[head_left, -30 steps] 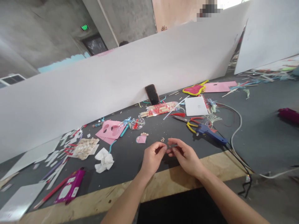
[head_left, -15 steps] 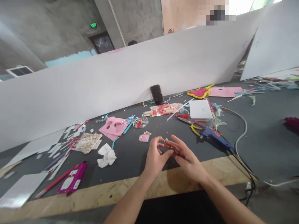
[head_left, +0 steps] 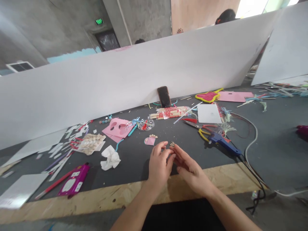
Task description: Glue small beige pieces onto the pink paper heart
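In the middle of the table, my left hand [head_left: 159,164] is bent with its thumb and fingertips drawn together against the fingers of my right hand. Anything pinched there is too small or hidden to make out. My right hand [head_left: 193,171] is turned partly palm-up, its fingers stretched out and slightly cupped; its palm is mostly hidden. Just beyond the fingertips lies a small pile of pale beads [head_left: 172,144]. To the left of it lies a small pink piece [head_left: 150,141] with a rounded edge, with pale beads [head_left: 153,136] along its top.
A blue glue gun [head_left: 223,143] and pliers [head_left: 204,134] lie to the right, cables trailing. Behind are wrapped sticks [head_left: 170,112] and a phone [head_left: 164,97] leaning on a white partition [head_left: 96,83]. Leftward lie crumpled tissue [head_left: 110,158], pink sheets [head_left: 117,129] and a purple packet [head_left: 75,180].
My left fingers have curled in closer to my right hand, and the thumb has drawn back toward the fingers. The view has shifted slightly; the table items look unmoved.
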`<state>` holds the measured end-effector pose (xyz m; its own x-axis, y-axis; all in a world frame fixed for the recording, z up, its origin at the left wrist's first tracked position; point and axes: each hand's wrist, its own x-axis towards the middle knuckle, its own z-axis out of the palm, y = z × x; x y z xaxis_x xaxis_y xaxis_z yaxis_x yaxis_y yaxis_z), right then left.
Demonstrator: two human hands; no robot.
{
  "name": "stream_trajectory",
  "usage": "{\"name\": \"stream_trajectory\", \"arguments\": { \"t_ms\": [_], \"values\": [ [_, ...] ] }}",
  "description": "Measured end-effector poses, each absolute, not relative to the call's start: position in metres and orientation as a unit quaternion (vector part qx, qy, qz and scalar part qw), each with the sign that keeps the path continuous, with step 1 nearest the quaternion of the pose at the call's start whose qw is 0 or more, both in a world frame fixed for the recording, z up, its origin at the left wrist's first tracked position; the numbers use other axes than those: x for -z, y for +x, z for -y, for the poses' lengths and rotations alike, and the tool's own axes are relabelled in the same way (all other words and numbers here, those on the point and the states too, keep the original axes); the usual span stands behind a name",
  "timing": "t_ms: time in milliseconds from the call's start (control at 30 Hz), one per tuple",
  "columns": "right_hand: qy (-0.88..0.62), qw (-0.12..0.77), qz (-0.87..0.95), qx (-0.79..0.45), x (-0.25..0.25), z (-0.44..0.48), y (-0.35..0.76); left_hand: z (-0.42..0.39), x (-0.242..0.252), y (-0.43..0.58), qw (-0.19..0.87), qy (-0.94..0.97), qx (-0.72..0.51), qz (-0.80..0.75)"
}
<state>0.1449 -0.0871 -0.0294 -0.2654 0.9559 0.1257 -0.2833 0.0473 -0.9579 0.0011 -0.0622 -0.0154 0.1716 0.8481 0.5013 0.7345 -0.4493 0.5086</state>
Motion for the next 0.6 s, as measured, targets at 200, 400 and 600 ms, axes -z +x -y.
{"name": "stream_trajectory", "arguments": {
  "t_ms": [200,400,600],
  "values": [
    [-0.321,0.526,0.461,-0.638,0.0265,0.0867,0.1437,0.0625,0.0191,-0.0011,0.043,0.781,-0.374,-0.498],
    [-0.293,0.539,0.415,-0.672,0.0213,0.0869,0.1425,0.0638,0.0193,-0.0029,-0.007,0.800,-0.373,-0.470],
    [-0.296,0.552,0.416,-0.659,0.0198,0.0843,0.1406,0.0645,0.0156,-0.0049,0.059,0.777,-0.395,-0.487]
  ]
}}
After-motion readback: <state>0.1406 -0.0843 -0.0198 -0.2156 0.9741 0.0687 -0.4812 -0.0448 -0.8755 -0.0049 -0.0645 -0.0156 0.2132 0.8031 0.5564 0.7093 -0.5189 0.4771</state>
